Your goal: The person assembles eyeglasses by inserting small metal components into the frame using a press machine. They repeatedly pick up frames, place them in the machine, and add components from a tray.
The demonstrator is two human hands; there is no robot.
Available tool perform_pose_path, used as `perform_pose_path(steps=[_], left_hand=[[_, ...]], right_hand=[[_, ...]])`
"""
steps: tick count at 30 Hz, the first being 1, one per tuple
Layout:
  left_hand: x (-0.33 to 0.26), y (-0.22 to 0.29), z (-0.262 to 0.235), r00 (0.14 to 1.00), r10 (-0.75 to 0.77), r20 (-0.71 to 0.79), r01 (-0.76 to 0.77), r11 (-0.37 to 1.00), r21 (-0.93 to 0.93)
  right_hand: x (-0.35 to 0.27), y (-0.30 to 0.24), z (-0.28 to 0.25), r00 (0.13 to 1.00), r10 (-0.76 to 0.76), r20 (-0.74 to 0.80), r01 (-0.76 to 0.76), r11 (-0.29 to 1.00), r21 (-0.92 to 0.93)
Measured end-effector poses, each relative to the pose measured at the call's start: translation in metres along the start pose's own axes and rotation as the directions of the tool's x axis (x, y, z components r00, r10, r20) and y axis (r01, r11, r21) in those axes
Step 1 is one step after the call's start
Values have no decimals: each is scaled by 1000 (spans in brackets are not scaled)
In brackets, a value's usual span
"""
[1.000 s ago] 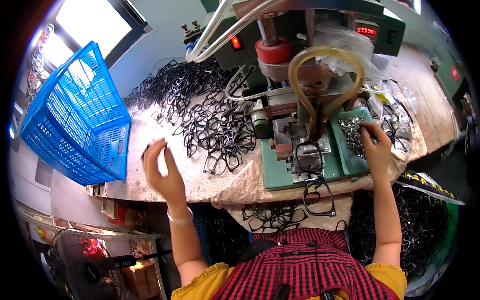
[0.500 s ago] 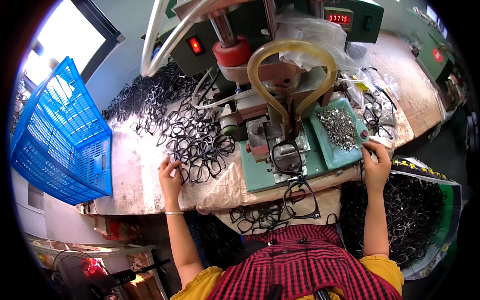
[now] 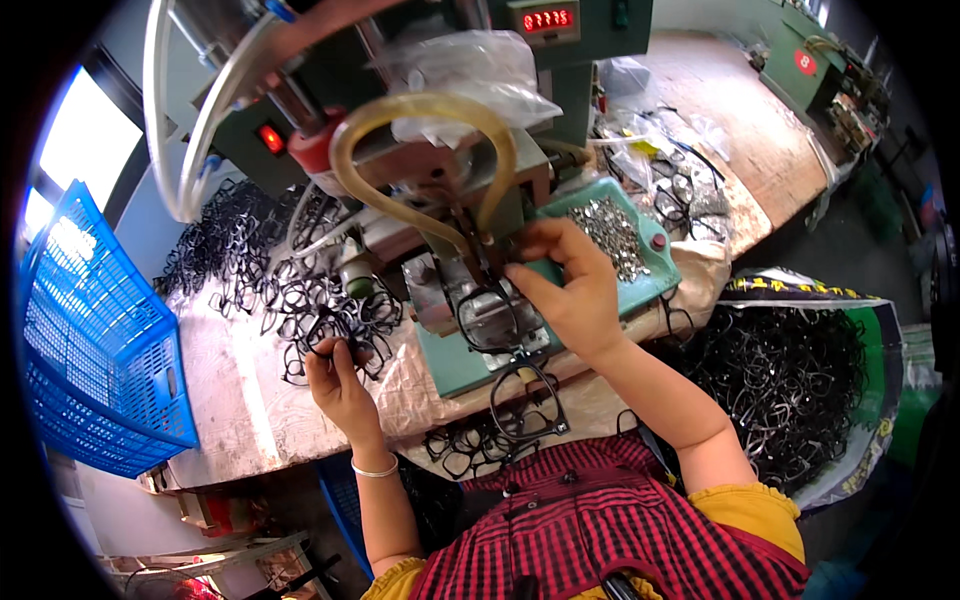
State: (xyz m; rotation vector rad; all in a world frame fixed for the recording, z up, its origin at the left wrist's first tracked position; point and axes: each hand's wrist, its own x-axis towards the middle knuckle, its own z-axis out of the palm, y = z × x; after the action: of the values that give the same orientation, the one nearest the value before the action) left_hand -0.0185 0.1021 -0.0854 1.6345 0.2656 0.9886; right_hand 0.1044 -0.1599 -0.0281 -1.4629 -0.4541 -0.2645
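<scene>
A black eyeglass frame (image 3: 527, 438) sits at the press fixture (image 3: 497, 322); one rim rings the metal block and the other hangs over the front edge. Beside the fixture is my right hand (image 3: 578, 295), thumb and fingers bent together at the press tool. Whatever is between these fingertips is too small or hidden to name. At the near side of a pile of black eyeglass frames (image 3: 330, 300), my left hand (image 3: 345, 395) is closed, thumb against fingers, apparently on one frame. A green tray (image 3: 655, 283) of small metal parts lies right of the press.
A blue plastic crate (image 3: 105, 340) stands at the left. A large sack (image 3: 780, 400) full of black frames is at the right. More frames (image 3: 480, 447) lie on brown paper before me. A thick yellowish hose (image 3: 345, 150) loops in front of the press.
My right hand has moved left from the tray's edge to the press fixture. My left hand has drawn nearer from the frame pile, its fingers closing. The whole view has shifted and tilted.
</scene>
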Motion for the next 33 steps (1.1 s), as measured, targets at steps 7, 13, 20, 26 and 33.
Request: perform_pose_path(steps=[7,13,20,26,33], left_hand=[[7,62,44,990,143,11,-139,972,-188],[-5,111,56,787,588,185,-509,790,-342],[-13,111,98,528,626,574,-714,693,-99],[-6,109,96,491,578,651,-703,705,-96],[-8,106,93,479,555,680,-716,695,-62]], right_hand=[[0,-14,9,986,143,85,-161,953,255],[-6,-44,5,971,189,148,-220,947,235],[16,26,-70,988,-30,150,131,674,-727],[7,83,-108,974,-210,85,189,545,-817],[54,98,-63,952,-265,151,261,456,-851]])
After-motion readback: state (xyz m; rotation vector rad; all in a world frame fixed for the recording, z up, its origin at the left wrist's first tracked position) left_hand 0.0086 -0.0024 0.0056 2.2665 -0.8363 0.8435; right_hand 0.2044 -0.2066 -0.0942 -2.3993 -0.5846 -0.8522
